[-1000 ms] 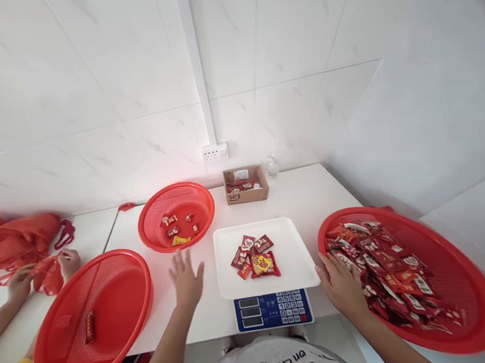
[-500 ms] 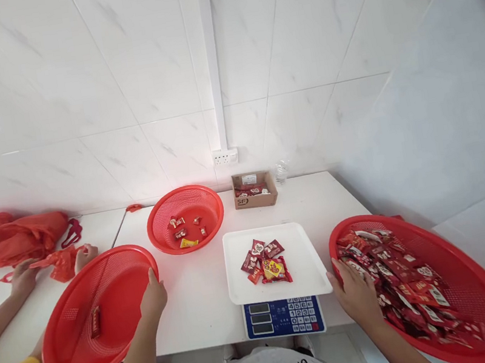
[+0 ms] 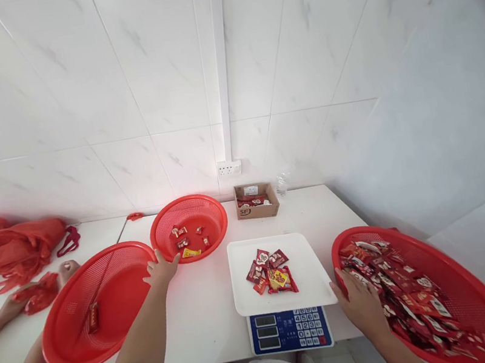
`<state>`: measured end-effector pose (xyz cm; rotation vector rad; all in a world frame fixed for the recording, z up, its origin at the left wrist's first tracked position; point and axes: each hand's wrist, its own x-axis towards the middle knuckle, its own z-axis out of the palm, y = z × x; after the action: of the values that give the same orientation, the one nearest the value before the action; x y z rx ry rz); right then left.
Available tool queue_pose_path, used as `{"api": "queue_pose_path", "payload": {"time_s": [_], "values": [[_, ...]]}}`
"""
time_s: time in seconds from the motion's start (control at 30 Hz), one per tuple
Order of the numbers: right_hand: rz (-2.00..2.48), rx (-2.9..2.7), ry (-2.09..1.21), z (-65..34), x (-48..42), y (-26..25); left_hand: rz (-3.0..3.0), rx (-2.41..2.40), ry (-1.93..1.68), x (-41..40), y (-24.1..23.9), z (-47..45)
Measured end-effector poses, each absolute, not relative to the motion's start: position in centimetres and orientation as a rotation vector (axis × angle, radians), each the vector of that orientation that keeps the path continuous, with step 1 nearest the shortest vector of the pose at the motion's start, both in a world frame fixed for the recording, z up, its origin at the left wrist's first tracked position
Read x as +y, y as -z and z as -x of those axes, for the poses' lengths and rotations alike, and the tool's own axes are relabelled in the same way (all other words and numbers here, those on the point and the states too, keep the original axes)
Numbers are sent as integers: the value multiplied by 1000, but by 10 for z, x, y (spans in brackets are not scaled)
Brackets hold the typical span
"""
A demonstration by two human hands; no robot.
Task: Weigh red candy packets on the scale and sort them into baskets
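My left hand point(image 3: 161, 270) is open, fingers spread, between a red plastic basket point(image 3: 129, 340) at left and a second red basket point(image 3: 185, 201) behind. One red-wrapped snack point(image 3: 93, 318) lies in the left basket. My right hand point(image 3: 364, 307) grips the rim of a large red basket point(image 3: 466, 287) on the right, which holds many red snack packets point(image 3: 406, 284). Between my hands stands a blue digital scale point(image 3: 289, 330). Its white tray point(image 3: 309, 281) bears several small red packets point(image 3: 255, 272) and a larger red and yellow one point(image 3: 280, 280).
Behind the scale sits a small cardboard box point(image 3: 256, 211) with packets inside, near a clear plastic item point(image 3: 282, 182). The back basket contains several small wrapped sweets point(image 3: 182, 243). At left, a co-worker's hands point(image 3: 16, 303) hold a red bag point(image 3: 42, 293); more red bags point(image 3: 27, 246) lie behind.
My left hand has let go of the left basket's rim and moved up and right, fingers spreading. The left basket now rests flatter on the table. My right hand stays on its basket.
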<state>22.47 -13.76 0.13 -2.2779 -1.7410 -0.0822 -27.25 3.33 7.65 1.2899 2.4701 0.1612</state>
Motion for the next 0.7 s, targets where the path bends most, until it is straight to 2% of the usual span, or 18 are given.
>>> {"api": "queue_pose_path", "payload": {"time_s": [0.7], "values": [[2227, -1703, 109, -229, -136, 8, -1250, 2430, 46, 64, -93, 328]]}}
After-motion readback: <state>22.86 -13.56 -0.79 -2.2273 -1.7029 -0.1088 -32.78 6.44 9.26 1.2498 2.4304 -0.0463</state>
